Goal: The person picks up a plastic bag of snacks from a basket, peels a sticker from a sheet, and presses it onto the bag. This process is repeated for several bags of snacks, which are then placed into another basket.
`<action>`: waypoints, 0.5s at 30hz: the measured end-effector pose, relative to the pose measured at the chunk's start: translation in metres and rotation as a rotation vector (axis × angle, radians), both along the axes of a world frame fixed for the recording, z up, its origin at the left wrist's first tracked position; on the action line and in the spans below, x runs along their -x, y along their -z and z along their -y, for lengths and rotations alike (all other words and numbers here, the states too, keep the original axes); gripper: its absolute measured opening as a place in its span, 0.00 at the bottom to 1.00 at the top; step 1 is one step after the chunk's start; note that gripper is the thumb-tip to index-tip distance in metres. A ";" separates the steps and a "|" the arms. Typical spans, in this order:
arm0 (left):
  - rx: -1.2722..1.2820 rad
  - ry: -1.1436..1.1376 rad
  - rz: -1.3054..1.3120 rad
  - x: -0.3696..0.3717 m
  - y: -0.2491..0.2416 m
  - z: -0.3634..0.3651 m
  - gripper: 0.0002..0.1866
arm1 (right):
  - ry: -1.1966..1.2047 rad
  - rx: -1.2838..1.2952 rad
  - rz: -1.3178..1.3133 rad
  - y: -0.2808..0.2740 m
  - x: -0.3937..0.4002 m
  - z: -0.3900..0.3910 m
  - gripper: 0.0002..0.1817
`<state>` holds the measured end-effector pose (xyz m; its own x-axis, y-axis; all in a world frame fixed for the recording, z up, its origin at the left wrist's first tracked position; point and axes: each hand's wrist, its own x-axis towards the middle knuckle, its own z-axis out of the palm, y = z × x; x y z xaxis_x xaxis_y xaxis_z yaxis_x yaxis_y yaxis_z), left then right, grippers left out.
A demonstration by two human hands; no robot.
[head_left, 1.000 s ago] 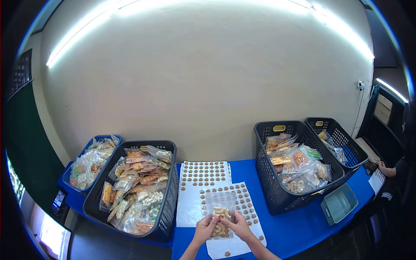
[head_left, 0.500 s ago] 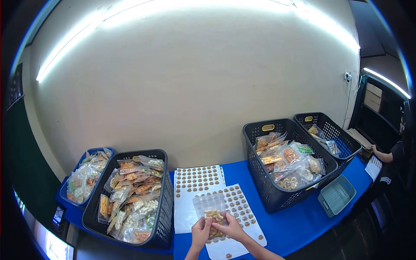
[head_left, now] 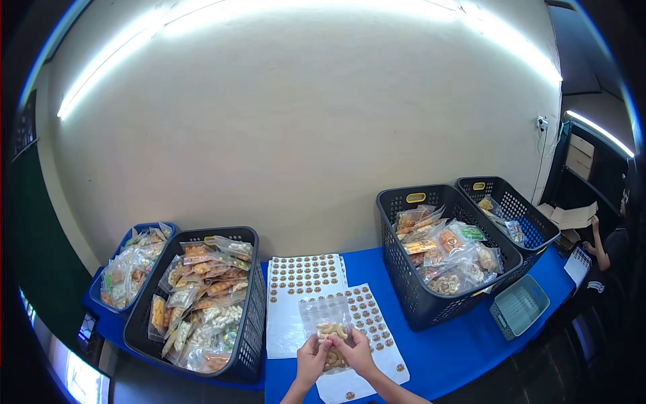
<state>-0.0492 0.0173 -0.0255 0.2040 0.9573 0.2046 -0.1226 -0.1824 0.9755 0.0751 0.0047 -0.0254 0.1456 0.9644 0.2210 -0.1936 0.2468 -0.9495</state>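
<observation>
A clear plastic bag of pale curved snacks [head_left: 330, 330] is held upright between my two hands, above the sticker sheets. My left hand [head_left: 311, 360] grips its lower left side, with the thumb on the front. On the lower right side my right hand [head_left: 356, 353] pinches the bag, its thumb close to the other one. Beneath lies a white sheet with rows of round brown stickers [head_left: 377, 337], partly covered by the bag and hands. Another sticker sheet [head_left: 296, 304] lies to the left, over the blue cloth [head_left: 437, 357].
A black basket of bagged snacks [head_left: 252, 316] stands left, with a blue basket [head_left: 108, 306] beyond. On the right are a large black basket [head_left: 410, 289], another black basket [head_left: 531, 222] and a grey-green basket [head_left: 521, 306]. A person [head_left: 605, 249] stands far right by cardboard [head_left: 572, 217].
My hands and the bag stay almost in place, with the right fingers slightly shifted. At the far right, the person has raised a hand and a cardboard flap.
</observation>
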 end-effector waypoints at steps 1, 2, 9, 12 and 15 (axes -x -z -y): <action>-0.008 -0.017 0.032 -0.001 -0.004 0.003 0.14 | 0.039 -0.043 0.011 -0.002 0.001 -0.001 0.11; -0.019 -0.032 0.063 -0.002 -0.007 0.006 0.14 | 0.050 -0.052 0.058 -0.006 0.001 -0.001 0.10; -0.089 0.008 0.087 0.005 -0.005 0.007 0.15 | -0.018 0.054 -0.110 -0.016 0.004 0.013 0.08; -0.065 0.068 0.077 0.011 -0.005 0.000 0.16 | -0.047 0.039 -0.173 -0.002 0.004 0.007 0.08; -0.002 -0.011 -0.203 0.026 -0.018 -0.011 0.16 | -0.052 0.087 -0.180 -0.004 0.001 0.008 0.08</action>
<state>-0.0752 0.0288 -0.0078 0.2309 0.9594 0.1619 0.0783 -0.1842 0.9798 0.0740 -0.0031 -0.0209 0.1243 0.9860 0.1111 -0.3727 0.1501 -0.9157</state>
